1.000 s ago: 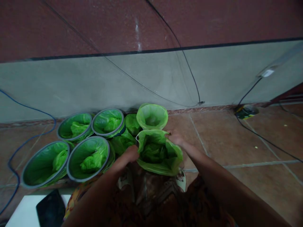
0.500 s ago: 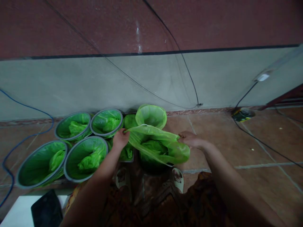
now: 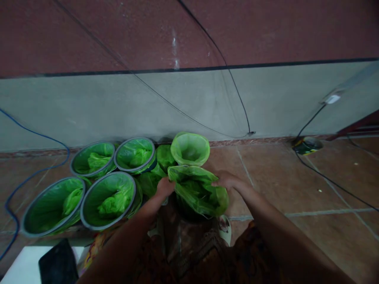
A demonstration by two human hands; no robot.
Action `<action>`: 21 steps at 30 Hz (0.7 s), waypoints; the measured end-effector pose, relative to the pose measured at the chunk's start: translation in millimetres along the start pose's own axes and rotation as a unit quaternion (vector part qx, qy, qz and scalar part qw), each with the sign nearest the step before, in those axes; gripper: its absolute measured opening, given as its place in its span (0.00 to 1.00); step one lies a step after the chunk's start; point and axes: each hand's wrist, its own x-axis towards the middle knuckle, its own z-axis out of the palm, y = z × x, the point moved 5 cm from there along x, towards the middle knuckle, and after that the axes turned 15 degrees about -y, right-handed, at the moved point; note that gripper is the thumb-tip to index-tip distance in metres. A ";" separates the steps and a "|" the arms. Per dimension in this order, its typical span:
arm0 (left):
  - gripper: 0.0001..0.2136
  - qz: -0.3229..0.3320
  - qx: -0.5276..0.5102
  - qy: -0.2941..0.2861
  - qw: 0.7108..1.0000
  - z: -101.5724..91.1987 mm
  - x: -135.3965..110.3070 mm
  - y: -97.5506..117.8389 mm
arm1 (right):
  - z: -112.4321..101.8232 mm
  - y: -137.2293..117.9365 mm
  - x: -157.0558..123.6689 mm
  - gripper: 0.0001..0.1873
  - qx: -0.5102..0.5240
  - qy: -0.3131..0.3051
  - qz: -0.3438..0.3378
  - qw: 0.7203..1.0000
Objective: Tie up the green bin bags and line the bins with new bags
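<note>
Fingers of the left hand (image 3: 164, 186) pinch the left rim of the green bag (image 3: 197, 193); the right hand (image 3: 227, 180) is closed on its right rim (both grips tight). The bag sits close to the far edge of the tiled floor (image 3: 281, 185), just right of four lined bins (image 3: 108, 197) and just before a fifth bin (image 3: 190, 148).

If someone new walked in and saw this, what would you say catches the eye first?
The bright green bag at the centre stands out first, gripped at its rim by the left hand and the right hand. Next comes the cluster of grey-rimmed bins to its left, all lined in the same green, on the tiled floor by the wall.
</note>
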 end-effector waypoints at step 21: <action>0.14 0.045 0.182 0.061 0.980 -70.9 -14.4 4.9 | -21.4 22.5 -72.3 0.08 -0.030 -0.024 0.152 0.988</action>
